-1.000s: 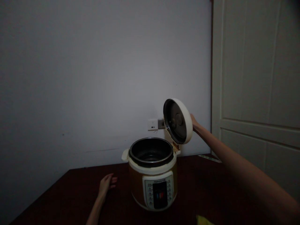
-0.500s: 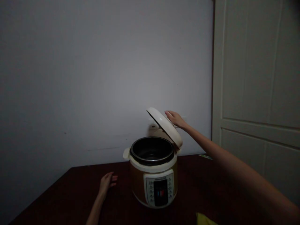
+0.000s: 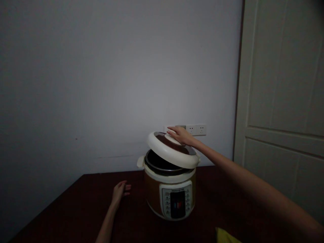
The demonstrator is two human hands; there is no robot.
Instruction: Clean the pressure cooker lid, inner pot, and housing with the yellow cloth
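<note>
An electric pressure cooker (image 3: 153,189) with a button panel on its front stands on the dark red table. Its white-rimmed lid (image 3: 164,152) tilts over the pot, low on the right and raised on the left. Part of the black inner pot (image 3: 158,163) shows under the raised side. My right hand (image 3: 179,134) is closed over the handle on top of the lid. To the left of the cooker, my left hand (image 3: 120,192) is held apart from it, fingers loosely spread and holding nothing.
Behind the cooker, a row of wall sockets (image 3: 196,130) runs along the pale wall. A panelled door (image 3: 275,101) stands at the right. Something yellow (image 3: 225,236) lies at the table's front edge. The table (image 3: 76,209) reaches the wall.
My right hand has brought the lid down and left, from steeply tilted to a shallower slant over the pot. My left hand stays beside the cooker. The view has shifted slightly.
</note>
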